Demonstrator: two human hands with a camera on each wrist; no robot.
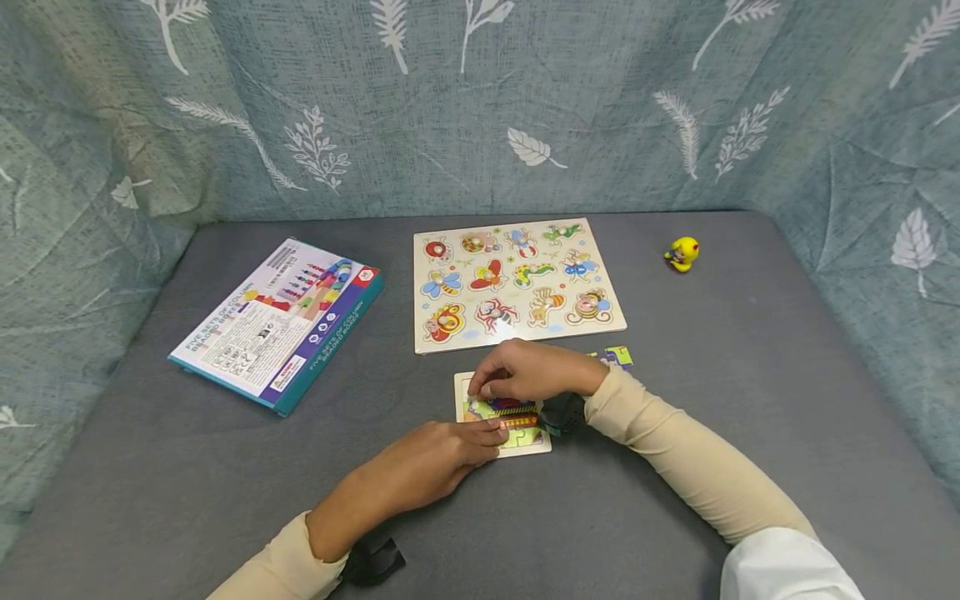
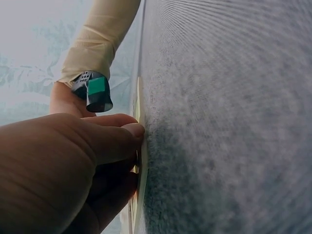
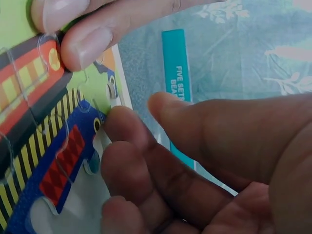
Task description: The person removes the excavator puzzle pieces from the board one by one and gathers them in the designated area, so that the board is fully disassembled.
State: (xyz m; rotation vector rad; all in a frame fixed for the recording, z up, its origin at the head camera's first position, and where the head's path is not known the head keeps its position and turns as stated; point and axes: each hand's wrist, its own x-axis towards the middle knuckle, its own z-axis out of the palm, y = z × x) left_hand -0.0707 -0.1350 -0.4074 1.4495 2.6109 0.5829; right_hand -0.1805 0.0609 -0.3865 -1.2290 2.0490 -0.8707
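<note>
A small jigsaw puzzle in a pale wooden tray lies before me, its joined pieces showing a red, blue and striped vehicle. My left hand rests fingertips on the tray's left side; in the right wrist view two straight fingers press the pieces. The left wrist view has its thumb at the tray's edge. Over the far left part is my right hand, fingers bent, fingertips at the blue piece. Its thumb stands apart from the index finger, with nothing visible between them.
Loose puzzle pieces lie partly behind the right wrist. A peg board of insects lies just beyond the tray. To the left is a boxed bead set; a yellow toy figure stands far right. A leaf-patterned curtain hangs behind.
</note>
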